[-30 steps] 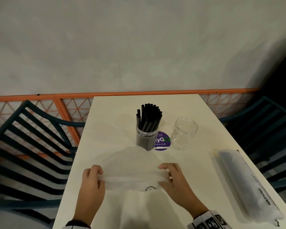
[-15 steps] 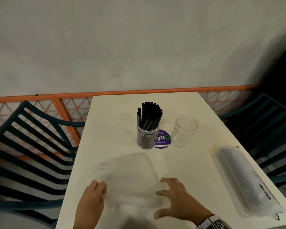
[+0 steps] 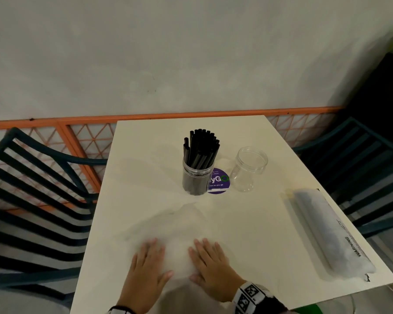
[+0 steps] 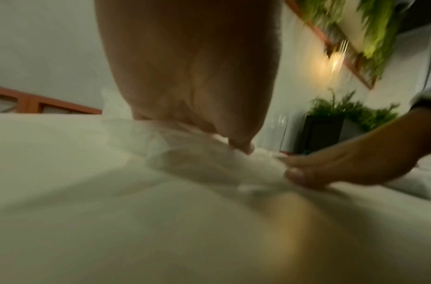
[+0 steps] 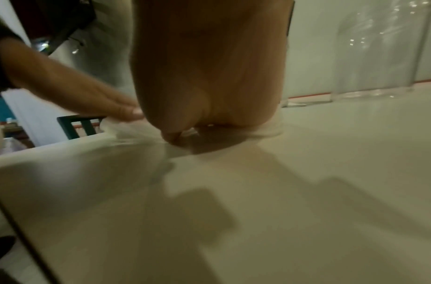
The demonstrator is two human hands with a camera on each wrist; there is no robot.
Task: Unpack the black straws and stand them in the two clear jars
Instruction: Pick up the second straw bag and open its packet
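Observation:
A clear jar (image 3: 195,179) full of upright black straws (image 3: 201,148) stands mid-table. To its right an empty clear jar (image 3: 250,168) stands open. A sealed white packet of straws (image 3: 329,232) lies along the table's right edge. An empty translucent wrapper (image 3: 177,225) lies flat at the near middle. My left hand (image 3: 148,264) and right hand (image 3: 210,261) press flat on its near part, fingers straight and side by side. In the left wrist view the left hand (image 4: 192,80) pushes down on the crumpled wrapper (image 4: 209,159). In the right wrist view the right hand (image 5: 209,73) does the same.
A purple round sticker (image 3: 219,181) lies on the white table (image 3: 145,177) between the jars. Dark slatted chairs stand at the left (image 3: 32,189) and the right (image 3: 359,166). An orange lattice rail (image 3: 82,137) runs behind, below a pale wall.
Both hands let go of the wrapper's edge, laid it down and now press flat on it, closer together and nearer the table's front edge.

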